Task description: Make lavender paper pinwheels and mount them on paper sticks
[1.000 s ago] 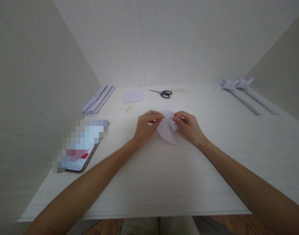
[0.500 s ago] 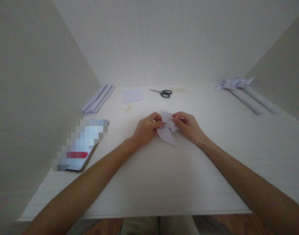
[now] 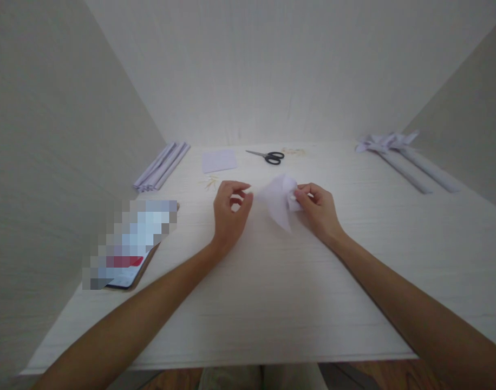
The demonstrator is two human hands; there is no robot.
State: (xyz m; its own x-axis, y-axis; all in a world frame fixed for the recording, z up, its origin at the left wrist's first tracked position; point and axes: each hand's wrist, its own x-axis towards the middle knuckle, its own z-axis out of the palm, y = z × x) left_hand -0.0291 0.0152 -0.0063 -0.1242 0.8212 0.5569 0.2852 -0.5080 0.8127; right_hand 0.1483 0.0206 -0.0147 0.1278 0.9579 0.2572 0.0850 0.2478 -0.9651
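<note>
A pale lilac paper pinwheel (image 3: 275, 197) is held just above the table, its blades folded in at the centre and one pointing down. My right hand (image 3: 319, 208) pinches its right side between thumb and forefinger. To the left of the pinwheel, apart from it, is my left hand (image 3: 232, 211). Its fingers are curved, with a small gap between thumb and forefinger, and I see nothing in them. Behind my left hand lie several thin tan sticks (image 3: 210, 182) with pale ends.
Black-handled scissors (image 3: 273, 157) and a lilac paper square (image 3: 219, 161) lie at the back, with more small sticks (image 3: 293, 152). Rolled paper tubes (image 3: 162, 167) are at the left wall, and finished pinwheels on tubes (image 3: 408, 165) at the right. A phone (image 3: 138, 238) lies left.
My left hand has let go of the pinwheel and moved left. My right hand still pinches it, shifted slightly right, and the pinwheel has turned.
</note>
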